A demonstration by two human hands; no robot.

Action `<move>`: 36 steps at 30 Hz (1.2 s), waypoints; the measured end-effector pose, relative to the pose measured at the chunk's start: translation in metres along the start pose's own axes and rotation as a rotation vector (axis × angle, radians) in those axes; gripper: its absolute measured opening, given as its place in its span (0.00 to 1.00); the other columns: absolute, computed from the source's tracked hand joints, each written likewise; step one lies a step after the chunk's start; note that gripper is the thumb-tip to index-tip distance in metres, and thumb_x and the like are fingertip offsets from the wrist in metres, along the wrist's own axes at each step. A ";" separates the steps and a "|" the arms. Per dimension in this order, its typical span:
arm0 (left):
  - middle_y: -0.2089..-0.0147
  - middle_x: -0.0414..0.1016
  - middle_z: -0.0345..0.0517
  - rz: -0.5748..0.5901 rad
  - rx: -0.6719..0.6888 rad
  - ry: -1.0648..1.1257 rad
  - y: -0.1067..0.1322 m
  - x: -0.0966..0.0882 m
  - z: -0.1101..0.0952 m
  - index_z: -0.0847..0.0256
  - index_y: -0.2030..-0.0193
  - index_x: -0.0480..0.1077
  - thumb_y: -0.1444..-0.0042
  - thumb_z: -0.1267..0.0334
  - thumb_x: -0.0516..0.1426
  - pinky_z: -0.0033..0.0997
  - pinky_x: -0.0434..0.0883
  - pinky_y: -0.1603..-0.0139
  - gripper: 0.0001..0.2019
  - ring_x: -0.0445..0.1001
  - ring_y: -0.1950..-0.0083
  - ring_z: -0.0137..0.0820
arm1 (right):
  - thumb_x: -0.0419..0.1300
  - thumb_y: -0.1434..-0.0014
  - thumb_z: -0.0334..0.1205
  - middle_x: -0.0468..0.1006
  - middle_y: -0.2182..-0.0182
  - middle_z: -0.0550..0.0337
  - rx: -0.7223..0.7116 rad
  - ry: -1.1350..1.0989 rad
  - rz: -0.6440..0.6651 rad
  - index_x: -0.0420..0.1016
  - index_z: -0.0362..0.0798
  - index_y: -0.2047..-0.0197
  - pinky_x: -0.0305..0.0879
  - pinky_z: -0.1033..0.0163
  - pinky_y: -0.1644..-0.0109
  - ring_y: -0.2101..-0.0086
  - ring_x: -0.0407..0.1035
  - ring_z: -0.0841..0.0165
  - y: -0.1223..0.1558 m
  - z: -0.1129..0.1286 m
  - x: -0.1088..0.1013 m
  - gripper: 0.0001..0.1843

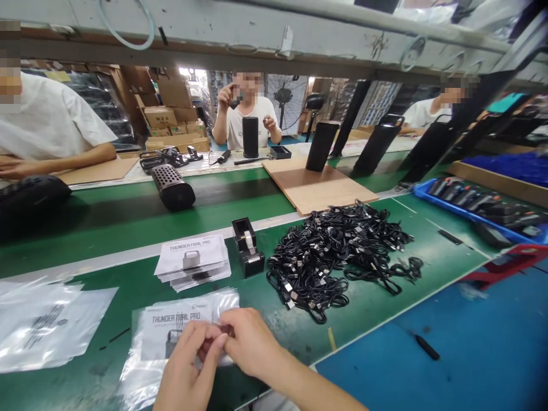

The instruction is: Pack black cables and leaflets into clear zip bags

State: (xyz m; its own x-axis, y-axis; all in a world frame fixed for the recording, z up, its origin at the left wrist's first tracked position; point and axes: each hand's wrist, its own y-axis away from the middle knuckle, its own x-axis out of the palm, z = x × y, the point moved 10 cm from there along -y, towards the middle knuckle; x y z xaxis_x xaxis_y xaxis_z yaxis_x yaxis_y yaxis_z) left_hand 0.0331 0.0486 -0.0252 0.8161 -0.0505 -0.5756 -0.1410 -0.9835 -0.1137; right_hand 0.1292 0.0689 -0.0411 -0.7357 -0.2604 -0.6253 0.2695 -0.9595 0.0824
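Note:
My left hand (188,368) and my right hand (250,342) meet over a clear plastic bag (171,334) that holds a "Thunder Trail Pro" leaflet. Both hands pinch at the bag's right edge, fingers closed on it; what sits between the fingertips is too small to make out. Just beyond lies a stack of the same leaflets (192,260). A black tape dispenser (247,246) stands to its right. A big heap of coiled black cables (338,251) lies right of the dispenser.
Empty clear bags (43,322) lie at the left. Black cylindrical speakers (173,187) lie and stand on the green belt (107,220), one on a wooden board (319,188). A blue tray (475,211) of black parts is at right. Three people sit across the line.

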 end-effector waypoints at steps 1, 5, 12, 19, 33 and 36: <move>0.71 0.66 0.40 0.009 -0.007 -0.024 -0.001 0.000 0.005 0.56 0.71 0.66 0.45 0.54 0.50 0.29 0.65 0.67 0.11 0.68 0.69 0.32 | 0.56 0.47 0.35 0.74 0.74 0.61 -0.023 0.170 -0.049 0.72 0.47 0.73 0.60 0.68 0.70 0.71 0.69 0.68 0.000 0.003 -0.010 0.06; 0.73 0.67 0.39 0.060 -0.069 -0.173 -0.004 0.005 0.027 0.56 0.71 0.66 0.46 0.52 0.50 0.30 0.66 0.71 0.12 0.67 0.73 0.32 | 0.54 0.43 0.32 0.72 0.67 0.51 0.196 0.755 -0.255 0.73 0.44 0.66 0.63 0.61 0.70 0.67 0.69 0.61 0.011 -0.023 -0.067 0.06; 0.71 0.66 0.40 0.056 -0.085 -0.226 -0.003 0.011 0.026 0.56 0.70 0.65 0.44 0.54 0.48 0.32 0.66 0.71 0.11 0.67 0.73 0.31 | 0.55 0.45 0.28 0.71 0.65 0.52 -0.051 0.625 -0.254 0.70 0.44 0.69 0.63 0.58 0.61 0.63 0.66 0.61 0.022 -0.014 -0.068 0.05; 0.66 0.65 0.42 0.026 -0.149 -0.028 0.000 0.007 0.035 0.57 0.68 0.64 0.43 0.54 0.48 0.32 0.67 0.64 0.11 0.68 0.65 0.32 | 0.52 0.41 0.35 0.72 0.69 0.61 -0.201 0.394 0.029 0.68 0.50 0.63 0.59 0.67 0.71 0.69 0.68 0.68 0.022 0.010 -0.016 0.05; 0.56 0.61 0.47 -0.164 -0.110 0.052 0.012 -0.007 0.008 0.56 0.71 0.68 0.46 0.54 0.51 0.40 0.62 0.57 0.10 0.64 0.55 0.39 | 0.52 0.44 0.30 0.76 0.63 0.57 -0.015 -0.296 -0.016 0.73 0.48 0.60 0.63 0.66 0.61 0.63 0.70 0.68 0.014 0.001 -0.013 0.12; 0.55 0.61 0.46 -0.216 -0.088 0.076 0.011 -0.016 0.000 0.56 0.70 0.68 0.47 0.56 0.53 0.42 0.60 0.53 0.08 0.62 0.51 0.40 | 0.54 0.48 0.28 0.77 0.69 0.60 0.038 -0.405 -0.051 0.74 0.46 0.64 0.64 0.68 0.65 0.69 0.71 0.70 0.008 0.003 -0.007 0.10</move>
State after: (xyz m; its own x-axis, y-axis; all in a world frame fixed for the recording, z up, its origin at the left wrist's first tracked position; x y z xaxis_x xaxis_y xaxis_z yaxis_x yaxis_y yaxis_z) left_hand 0.0184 0.0383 -0.0175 0.8626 0.1526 -0.4824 0.0876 -0.9841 -0.1545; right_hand 0.1345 0.0629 -0.0344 -0.9347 -0.2261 -0.2741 0.2086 -0.9737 0.0921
